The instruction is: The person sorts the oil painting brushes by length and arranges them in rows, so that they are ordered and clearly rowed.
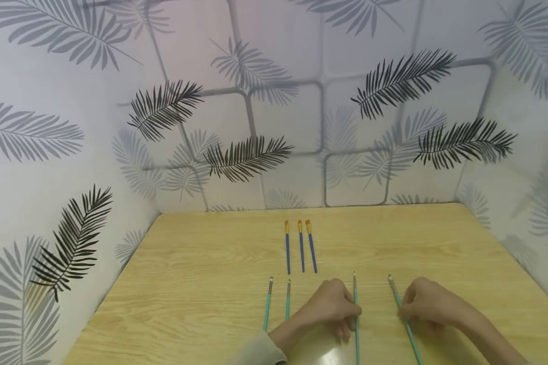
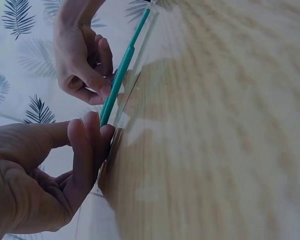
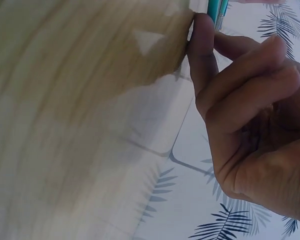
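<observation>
In the head view, my left hand (image 1: 332, 306) pinches a thin teal paintbrush (image 1: 357, 340) between thumb and fingers, its tip pointing to the back of the table. To the right, my right hand (image 1: 431, 304) pinches another teal paintbrush (image 1: 412, 338), which lies at a slant with its tip leaning left. In the left wrist view, teal handles (image 2: 121, 75) overlap near the fingertips of both hands. The right wrist view shows my right hand (image 3: 245, 100) with its fingertips at the tabletop and part of a teal handle (image 3: 213, 9) beyond them.
Two more teal paintbrushes (image 1: 267, 306) (image 1: 287, 301) lie left of my left hand, the lower ends hidden by the arm or sleeve. Three blue-handled paintbrushes (image 1: 302, 251) lie side by side farther back on the wood-grain table (image 1: 187, 284). A leaf-patterned wall (image 1: 292, 121) stands behind.
</observation>
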Demonstrator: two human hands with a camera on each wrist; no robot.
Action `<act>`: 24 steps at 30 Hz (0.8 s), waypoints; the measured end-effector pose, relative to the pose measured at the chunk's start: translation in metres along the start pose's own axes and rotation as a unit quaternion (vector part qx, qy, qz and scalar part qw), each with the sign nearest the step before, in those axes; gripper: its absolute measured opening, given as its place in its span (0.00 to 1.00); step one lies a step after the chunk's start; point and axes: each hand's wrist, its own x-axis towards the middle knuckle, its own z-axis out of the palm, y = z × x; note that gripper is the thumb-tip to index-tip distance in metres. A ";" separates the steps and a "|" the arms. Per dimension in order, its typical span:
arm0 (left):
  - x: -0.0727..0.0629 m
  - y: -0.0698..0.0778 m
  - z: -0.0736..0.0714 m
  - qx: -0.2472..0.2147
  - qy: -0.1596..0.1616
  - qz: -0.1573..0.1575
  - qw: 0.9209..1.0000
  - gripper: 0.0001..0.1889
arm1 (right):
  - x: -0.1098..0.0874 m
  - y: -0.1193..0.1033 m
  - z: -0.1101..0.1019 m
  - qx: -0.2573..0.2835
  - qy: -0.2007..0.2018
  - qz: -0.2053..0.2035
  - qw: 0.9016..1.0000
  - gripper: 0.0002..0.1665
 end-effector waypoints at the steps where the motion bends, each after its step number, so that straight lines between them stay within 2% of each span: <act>1: 0.000 -0.001 -0.001 -0.009 -0.007 0.004 1.000 0.14 | -0.001 0.000 -0.001 0.005 -0.003 -0.004 1.000 0.10; 3: -0.001 -0.003 -0.003 -0.019 -0.017 0.010 1.000 0.13 | -0.003 -0.001 -0.002 0.015 -0.008 -0.014 1.000 0.11; 7: -0.002 -0.006 -0.006 -0.026 -0.028 0.014 0.999 0.11 | -0.004 -0.002 -0.002 0.039 -0.020 -0.007 0.999 0.11; 13: -0.006 -0.010 -0.008 -0.030 -0.019 0.000 0.999 0.05 | -0.006 0.000 -0.003 0.068 -0.029 -0.004 0.997 0.15; 18: -0.012 -0.012 -0.013 -0.040 -0.009 0.008 0.999 0.10 | -0.006 -0.001 -0.004 0.079 -0.019 -0.001 0.997 0.21; 24: -0.020 -0.015 -0.021 -0.060 -0.002 -0.002 0.998 0.12 | -0.006 -0.008 -0.003 0.097 -0.015 0.002 0.995 0.23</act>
